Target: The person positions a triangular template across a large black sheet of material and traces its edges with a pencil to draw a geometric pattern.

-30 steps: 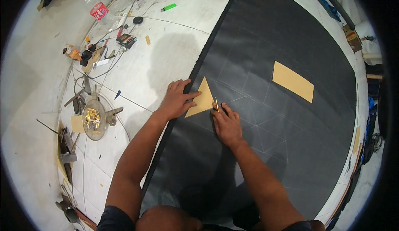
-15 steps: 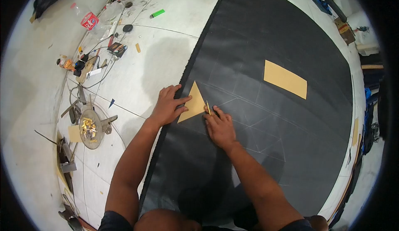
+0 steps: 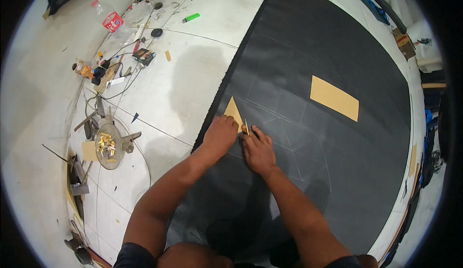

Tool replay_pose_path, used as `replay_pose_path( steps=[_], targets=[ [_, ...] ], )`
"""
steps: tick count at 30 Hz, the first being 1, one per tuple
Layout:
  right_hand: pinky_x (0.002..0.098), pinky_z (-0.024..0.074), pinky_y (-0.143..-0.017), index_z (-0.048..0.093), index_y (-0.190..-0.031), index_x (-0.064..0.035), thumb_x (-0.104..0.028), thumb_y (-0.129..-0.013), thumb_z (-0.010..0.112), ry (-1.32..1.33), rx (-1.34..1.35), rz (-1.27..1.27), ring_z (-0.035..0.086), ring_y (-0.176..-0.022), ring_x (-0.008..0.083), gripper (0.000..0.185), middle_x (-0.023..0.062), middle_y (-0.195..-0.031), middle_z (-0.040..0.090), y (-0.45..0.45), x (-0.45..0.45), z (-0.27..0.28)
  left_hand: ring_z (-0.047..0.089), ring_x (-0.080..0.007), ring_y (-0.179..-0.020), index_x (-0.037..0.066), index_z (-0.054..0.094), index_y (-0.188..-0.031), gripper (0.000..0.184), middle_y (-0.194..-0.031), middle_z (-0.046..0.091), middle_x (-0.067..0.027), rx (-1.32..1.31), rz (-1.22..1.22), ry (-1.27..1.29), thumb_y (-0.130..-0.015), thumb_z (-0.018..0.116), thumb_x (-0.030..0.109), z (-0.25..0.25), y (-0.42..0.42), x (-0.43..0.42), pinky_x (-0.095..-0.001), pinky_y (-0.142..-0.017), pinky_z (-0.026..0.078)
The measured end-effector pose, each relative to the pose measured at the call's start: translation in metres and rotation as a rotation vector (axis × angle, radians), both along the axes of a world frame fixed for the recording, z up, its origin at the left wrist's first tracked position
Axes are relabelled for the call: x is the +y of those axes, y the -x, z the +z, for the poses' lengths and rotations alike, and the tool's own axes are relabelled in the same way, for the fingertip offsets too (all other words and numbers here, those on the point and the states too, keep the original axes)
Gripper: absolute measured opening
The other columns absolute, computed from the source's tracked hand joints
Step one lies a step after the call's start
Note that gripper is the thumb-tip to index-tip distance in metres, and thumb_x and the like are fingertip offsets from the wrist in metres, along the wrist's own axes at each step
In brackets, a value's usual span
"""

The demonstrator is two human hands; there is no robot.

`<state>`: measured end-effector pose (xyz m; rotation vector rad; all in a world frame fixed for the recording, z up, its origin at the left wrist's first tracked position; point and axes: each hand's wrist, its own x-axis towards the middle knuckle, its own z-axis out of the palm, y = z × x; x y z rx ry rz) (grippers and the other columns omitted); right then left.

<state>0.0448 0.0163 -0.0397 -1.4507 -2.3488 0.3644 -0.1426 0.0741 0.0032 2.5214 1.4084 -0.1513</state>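
Triangle of yellow card (image 3: 232, 108) lies on the black sheet (image 3: 289, 51), near its ragged edge; probably light, stiffish, creasable, best taken by its borders. The left hand (image 3: 221, 134) covers its lower part, grip hidden; the right hand (image 3: 259, 150) pinches a slim gold pen (image 3: 247, 126).

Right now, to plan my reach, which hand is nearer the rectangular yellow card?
Right: the right hand sits below and left of the card; the left hand, over the triangle, is farther left.
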Motion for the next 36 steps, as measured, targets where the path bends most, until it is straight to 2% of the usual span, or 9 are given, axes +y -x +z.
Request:
replay_pose_path(
  steps=[4,6,11,13,14,23,25,32,36],
  targets=[
    [0.0480,0.0358,-0.110,0.059,-0.134,-0.0121,-0.014,-0.099,0.062,0.087,-0.035,-0.010,0.044,-0.144,0.0311,0.036,0.0048,-0.150,0.057,0.000,-0.001,0.004,0.065,-0.0335,-0.104,-0.003,0.065,-0.112,0.025,-0.113,0.061,-0.0206,-0.068,0.201,0.089,-0.091,0.057,0.008,0.005,-0.024,-0.020,-0.0415,-0.088,0.055],
    [0.0490,0.0348,-0.111,0.057,-0.137,-0.0115,-0.013,-0.098,0.062,0.123,-0.055,-0.012,0.043,-0.144,0.0325,0.039,0.0061,-0.149,0.057,0.001,-0.001,0.006,0.062,-0.0399,-0.116,-0.010,0.060,-0.124,0.036,-0.123,0.059,-0.0277,0.027,0.167,-0.058,-0.093,0.056,0.009,-0.007,-0.034,-0.034,-0.0428,-0.091,0.058],
    [0.0464,0.0473,-0.103,0.056,-0.141,-0.0027,-0.020,-0.106,0.051,0.119,0.595,-0.255,0.061,-0.125,0.0374,0.039,0.0152,-0.135,0.065,-0.006,0.019,0.001,0.050,-0.0502,-0.133,-0.018,0.047,-0.139,0.053,-0.143,0.045,-0.0392,-0.068,0.377,-0.162,-0.094,0.054,0.008,-0.031,-0.049,-0.058,-0.0445,-0.107,0.050],
    [0.0442,0.0496,-0.099,0.059,-0.137,-0.0021,-0.022,-0.108,0.049,0.347,0.680,-0.295,0.064,-0.119,0.0379,0.037,0.0167,-0.130,0.067,0.005,0.033,0.054,0.045,-0.0545,-0.137,-0.021,0.041,-0.142,0.059,-0.147,0.040,-0.0424,-0.123,0.400,-0.153,-0.093,0.054,0.008,-0.038,-0.054,-0.061,-0.0480,-0.116,0.042],
    [0.0420,0.0519,-0.096,0.062,-0.134,-0.0015,-0.024,-0.109,0.048,0.564,0.767,-0.349,0.067,-0.113,0.0384,0.037,0.0182,-0.125,0.070,0.012,0.043,0.074,0.045,-0.0545,-0.137,-0.021,0.041,-0.142,0.059,-0.147,0.040,-0.0424,-0.128,0.409,-0.155,-0.093,0.054,0.008,-0.042,-0.057,-0.061,-0.0480,-0.116,0.042],
    [0.0369,0.0568,-0.084,0.073,-0.107,0.0036,-0.022,-0.100,0.065,0.680,0.346,0.304,0.072,-0.093,0.0245,0.027,0.0164,-0.105,0.075,0.059,0.079,0.065,0.053,-0.0445,-0.126,-0.003,0.051,-0.136,0.051,-0.135,0.055,-0.0257,-0.852,0.606,0.006,-0.088,0.065,0.007,-0.037,-0.057,-0.070,-0.0545,-0.104,0.044],
    [0.0371,0.0570,-0.084,0.073,-0.107,0.0036,-0.020,-0.099,0.066,0.634,0.306,0.333,0.073,-0.092,0.0253,0.026,0.0164,-0.103,0.076,0.062,0.081,0.064,0.053,-0.0457,-0.126,-0.004,0.051,-0.136,0.052,-0.136,0.055,-0.0267,-0.469,0.511,-0.136,-0.087,0.065,0.007,-0.043,-0.060,-0.071,-0.0536,-0.107,0.042],
    [0.0375,0.0573,-0.083,0.074,-0.106,0.0024,-0.017,-0.097,0.066,0.612,0.312,0.343,0.075,-0.092,0.0294,0.022,0.0171,-0.099,0.077,0.066,0.079,0.064,0.053,-0.0435,-0.129,-0.005,0.050,-0.139,0.053,-0.137,0.055,-0.0258,-0.558,0.552,-0.036,-0.089,0.064,0.009,-0.043,-0.058,-0.071,-0.0520,-0.110,0.040],
    [0.0379,0.0571,-0.083,0.074,-0.106,0.0018,-0.018,-0.097,0.067,0.583,0.245,0.378,0.074,-0.091,0.0302,0.023,0.0179,-0.098,0.077,0.067,0.083,0.064,0.051,-0.0398,-0.134,-0.003,0.050,-0.142,0.054,-0.140,0.054,-0.0242,-0.262,0.444,-0.157,-0.092,0.061,0.015,-0.060,-0.068,-0.068,-0.0513,-0.113,0.039]
  ],
)
